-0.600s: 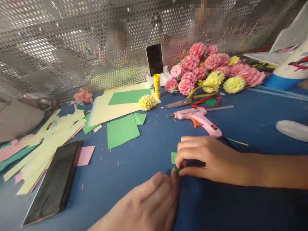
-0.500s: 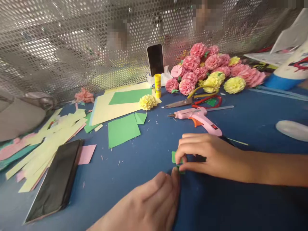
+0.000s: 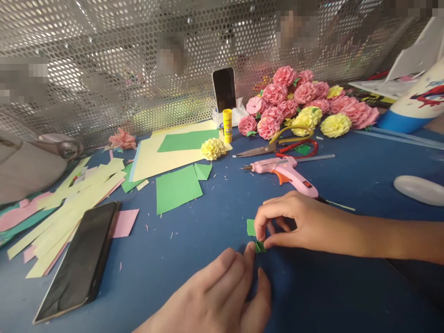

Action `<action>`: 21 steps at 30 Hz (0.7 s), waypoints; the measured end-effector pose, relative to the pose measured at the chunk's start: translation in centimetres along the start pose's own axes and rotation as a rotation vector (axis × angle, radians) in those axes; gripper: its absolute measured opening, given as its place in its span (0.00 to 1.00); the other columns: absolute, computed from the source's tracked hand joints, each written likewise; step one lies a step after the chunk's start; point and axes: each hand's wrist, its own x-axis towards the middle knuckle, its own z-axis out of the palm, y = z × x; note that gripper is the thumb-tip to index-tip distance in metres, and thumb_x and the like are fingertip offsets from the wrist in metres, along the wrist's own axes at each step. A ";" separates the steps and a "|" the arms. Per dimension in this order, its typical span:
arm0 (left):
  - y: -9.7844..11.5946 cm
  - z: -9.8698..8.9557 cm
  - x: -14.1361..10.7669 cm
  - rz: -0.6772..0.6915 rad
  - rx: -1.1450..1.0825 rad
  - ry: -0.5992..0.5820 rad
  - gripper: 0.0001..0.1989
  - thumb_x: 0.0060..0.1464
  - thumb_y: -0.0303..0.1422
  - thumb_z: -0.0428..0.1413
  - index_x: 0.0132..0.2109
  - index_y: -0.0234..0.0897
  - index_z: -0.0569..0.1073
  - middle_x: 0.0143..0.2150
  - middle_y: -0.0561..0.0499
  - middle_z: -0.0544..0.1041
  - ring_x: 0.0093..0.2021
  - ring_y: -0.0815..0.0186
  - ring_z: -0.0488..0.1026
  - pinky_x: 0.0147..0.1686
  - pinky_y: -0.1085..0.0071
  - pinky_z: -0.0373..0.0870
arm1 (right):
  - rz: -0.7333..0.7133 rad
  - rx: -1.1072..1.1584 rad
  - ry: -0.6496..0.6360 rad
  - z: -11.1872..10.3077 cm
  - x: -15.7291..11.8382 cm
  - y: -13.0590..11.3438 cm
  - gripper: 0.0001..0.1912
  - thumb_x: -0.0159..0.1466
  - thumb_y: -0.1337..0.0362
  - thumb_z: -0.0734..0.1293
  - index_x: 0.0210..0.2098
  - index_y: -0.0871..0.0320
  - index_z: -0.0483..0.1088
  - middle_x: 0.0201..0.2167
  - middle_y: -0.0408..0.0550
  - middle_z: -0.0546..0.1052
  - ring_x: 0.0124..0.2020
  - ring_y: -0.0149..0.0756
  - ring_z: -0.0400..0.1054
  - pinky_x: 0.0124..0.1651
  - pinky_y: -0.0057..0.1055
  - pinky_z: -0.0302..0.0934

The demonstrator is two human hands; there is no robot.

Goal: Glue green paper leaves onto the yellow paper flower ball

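A small folded piece of green paper (image 3: 260, 247) lies on the blue table between my two hands. My right hand (image 3: 289, 222) comes in from the right, its thumb and forefinger pinched at the paper's upper edge. From below, my left hand (image 3: 222, 286) touches the left side of that piece with a fingertip. Its thumb stands apart, and the other fingers lie on the table. Just behind, partly covered by my right fingers, is a second small green paper piece (image 3: 250, 227).
Beyond my hands lie a pink glue gun (image 3: 277, 169), scissors (image 3: 260, 150), a glue stick (image 3: 227, 126), a yellow paper flower (image 3: 212, 149) and pink paper flowers (image 3: 277, 92). Green paper (image 3: 178, 187), yellow strips (image 3: 69, 208) and a phone (image 3: 79, 263) lie left. A perforated metal panel (image 3: 132, 69) stands behind.
My left thumb has come away from the forefinger and now shows to the right. The folded green piece is more exposed. My right fingers have shifted slightly.
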 end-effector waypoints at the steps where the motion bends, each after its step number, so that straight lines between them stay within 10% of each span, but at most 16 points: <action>1: 0.0 0.0 0.0 -0.006 -0.001 -0.007 0.17 0.66 0.27 0.44 0.55 0.32 0.74 0.53 0.42 0.80 0.49 0.59 0.78 0.53 0.64 0.67 | 0.010 0.012 -0.001 0.1 0.0 0.0 0.03 0.61 0.63 0.73 0.34 0.55 0.76 0.29 0.37 0.77 0.26 0.23 0.64 0.28 0.21 0.56; 21: -0.1 0.8 -0.3 -0.054 -0.049 0.105 0.16 0.67 0.26 0.46 0.51 0.38 0.77 0.50 0.53 0.81 0.47 0.64 0.75 0.51 0.66 0.67 | -0.110 0.016 -0.008 1.3 0.1 0.0 0.08 0.61 0.66 0.73 0.39 0.59 0.74 0.32 0.41 0.73 0.34 0.27 0.68 0.38 0.22 0.59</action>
